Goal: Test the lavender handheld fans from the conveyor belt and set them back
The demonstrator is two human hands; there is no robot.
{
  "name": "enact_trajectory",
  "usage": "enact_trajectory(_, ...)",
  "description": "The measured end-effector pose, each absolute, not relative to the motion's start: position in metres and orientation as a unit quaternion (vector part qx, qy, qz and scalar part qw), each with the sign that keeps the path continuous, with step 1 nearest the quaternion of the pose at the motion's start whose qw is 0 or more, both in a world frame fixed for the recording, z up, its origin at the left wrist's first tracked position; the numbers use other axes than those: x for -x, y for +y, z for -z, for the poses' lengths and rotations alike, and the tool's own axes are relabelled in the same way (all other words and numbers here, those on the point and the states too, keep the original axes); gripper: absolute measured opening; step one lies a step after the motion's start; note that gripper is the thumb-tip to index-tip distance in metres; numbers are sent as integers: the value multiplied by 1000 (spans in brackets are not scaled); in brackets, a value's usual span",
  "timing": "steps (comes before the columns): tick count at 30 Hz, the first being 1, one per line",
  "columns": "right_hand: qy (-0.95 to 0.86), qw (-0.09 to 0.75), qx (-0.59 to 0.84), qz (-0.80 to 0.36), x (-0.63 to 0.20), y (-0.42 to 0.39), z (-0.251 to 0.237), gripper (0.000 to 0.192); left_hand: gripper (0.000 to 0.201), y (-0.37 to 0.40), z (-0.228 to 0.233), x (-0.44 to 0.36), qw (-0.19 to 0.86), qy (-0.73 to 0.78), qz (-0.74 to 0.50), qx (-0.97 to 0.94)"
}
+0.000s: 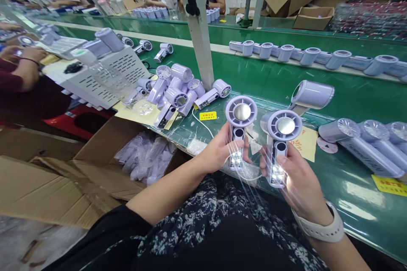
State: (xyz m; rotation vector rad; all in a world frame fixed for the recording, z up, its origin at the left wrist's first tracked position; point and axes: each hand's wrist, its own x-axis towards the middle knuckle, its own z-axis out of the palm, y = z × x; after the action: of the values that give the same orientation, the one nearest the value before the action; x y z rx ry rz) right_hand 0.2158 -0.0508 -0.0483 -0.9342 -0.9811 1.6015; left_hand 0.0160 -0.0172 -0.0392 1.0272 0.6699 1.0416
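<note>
My left hand [218, 150] is wrapped round the handle of a lilac handheld fan [241, 111], its thumb on the front below the dark round spot. A second lilac handheld fan [284, 125] is gripped in my right hand [300, 175], thumb likewise on the handle. Both fans stand roughly upright, side by side and apart, with round silver centres facing me. Bright white lights glow on both handles. Just behind the right one, another lilac fan [314, 94] shows its cylindrical head; its lower part is hidden.
A heap of lilac fans [178, 87] lies on the green bench left of the post [203, 51]. More fans [365, 135] lie at right, and a row [286, 53] runs along the belt. An open carton [104, 156] with plastic-wrapped pieces stands lower left. Co-workers sit beyond.
</note>
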Motion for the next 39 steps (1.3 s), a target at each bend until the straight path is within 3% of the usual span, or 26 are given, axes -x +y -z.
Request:
enact_trajectory(5, -360, 517, 365, -685, -213, -52, 46, 24, 61, -16, 42, -14, 677, 365, -453, -451)
enact_trajectory(7, -331, 516, 345, -710, -212, -52, 45, 33, 66, -17, 44, -14, 683, 374, -446, -442)
enact_trajectory(10, -296, 515, 354, -722, -212, -55, 41, 41, 57, -23, 45, -15, 712, 332, -448, -426)
enact_trajectory(15, -304, 506, 336, -734, -214, -63, 22, 27, 51, -38, 24, -12, 749, 236, -441, -434)
enact_trajectory(22, -291, 539, 381, -693, -212, -59, 8, 27, 65, -38, 10, -12, 767, 260, -419, -411)
enact_trajectory(26, -285, 521, 387, -705, -204, -57, 6, 29, 59, -34, 17, -13, 784, 302, -406, -360)
enact_trajectory(33, -285, 520, 365, -717, -207, -57, 5, 30, 35, -25, 20, -7, 795, 243, -445, -332)
enact_trajectory(39, -280, 556, 360, -695, -223, -57, 17, 26, 48, -23, 22, -2, 755, 309, -418, -400)
